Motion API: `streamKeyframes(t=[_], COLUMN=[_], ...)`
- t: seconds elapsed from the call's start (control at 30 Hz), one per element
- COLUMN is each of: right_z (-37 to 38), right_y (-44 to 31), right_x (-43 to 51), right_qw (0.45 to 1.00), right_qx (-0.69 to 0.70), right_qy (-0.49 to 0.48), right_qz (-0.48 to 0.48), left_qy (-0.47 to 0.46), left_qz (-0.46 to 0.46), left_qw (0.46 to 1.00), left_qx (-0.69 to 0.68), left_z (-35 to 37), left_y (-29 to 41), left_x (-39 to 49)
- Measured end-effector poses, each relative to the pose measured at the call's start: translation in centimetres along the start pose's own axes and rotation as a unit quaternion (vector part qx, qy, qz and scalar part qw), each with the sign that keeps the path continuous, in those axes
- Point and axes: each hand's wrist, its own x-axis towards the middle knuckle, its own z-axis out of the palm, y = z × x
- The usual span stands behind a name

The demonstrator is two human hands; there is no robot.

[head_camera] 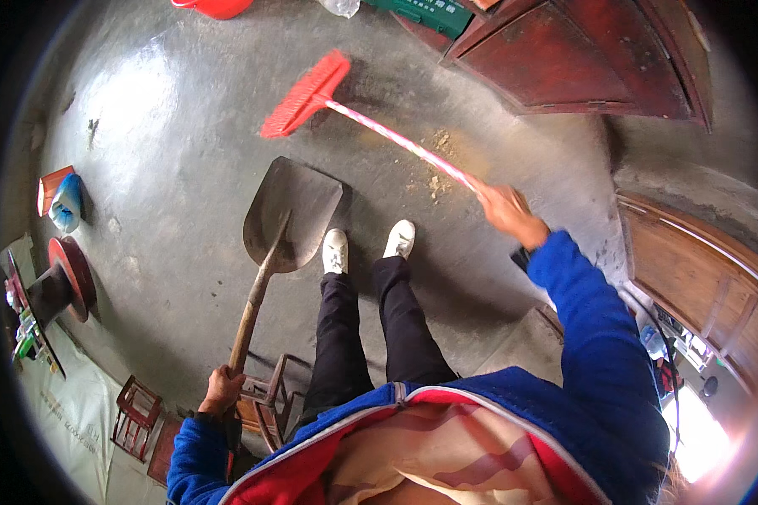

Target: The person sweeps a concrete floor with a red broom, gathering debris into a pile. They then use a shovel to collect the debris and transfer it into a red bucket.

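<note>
My left hand (222,391) is closed around the wooden handle of a metal shovel (294,208), whose broad blade lies by my left shoe. In my right hand (508,211) is the pink and white striped handle of a red broom (309,98). The broom head, slightly blurred, is beyond the shovel blade; whether its bristles touch the floor I cannot tell. A small scatter of yellowish debris (439,173) lies on the concrete floor between the broom handle and the dark red cabinet. My white shoes stand beside the shovel blade.
A dark red wooden cabinet (562,63) and a green box (433,16) stand at the upper right. A wooden cabinet (688,265) is at the right. Near the left edge are a large spool (72,278) and a small wooden chair (136,416). Another wooden seat (268,394) is near my left hand.
</note>
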Motion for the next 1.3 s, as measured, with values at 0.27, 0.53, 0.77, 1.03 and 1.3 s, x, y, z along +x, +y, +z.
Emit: streamKeyframes(t=[0.27, 0.53, 0.77, 1.03, 1.3], right_z=[-1.2, -3.3, -2.7, -0.7, 2.6], right_y=[6.2, 6.4, 3.3, 0.3, 0.6], right_x=[-6.1, -21.8, -26.2, -23.5, -20.1], right_qw=[0.992, 0.960, 0.952, 0.929, 0.930], right_qx=[-0.059, -0.048, 0.109, 0.039, 0.023], right_qy=[-0.089, -0.130, -0.040, 0.034, 0.047], right_qz=[0.074, 0.241, 0.282, 0.366, 0.364], left_qy=[0.019, 0.027, 0.006, 0.019, -0.033], left_qz=[-0.043, 0.012, 0.009, 0.103, 0.109], left_qw=[0.999, 0.999, 0.998, 0.984, 0.977], left_qx=[-0.027, 0.035, 0.060, 0.147, 0.182], left_z=[1.3, 1.6, 0.5, -0.8, -1.5], left_y=[-1.5, -0.9, 2.5, 7.6, 9.7], left_x=[-4.5, -2.9, 0.7, 4.9, 9.1])
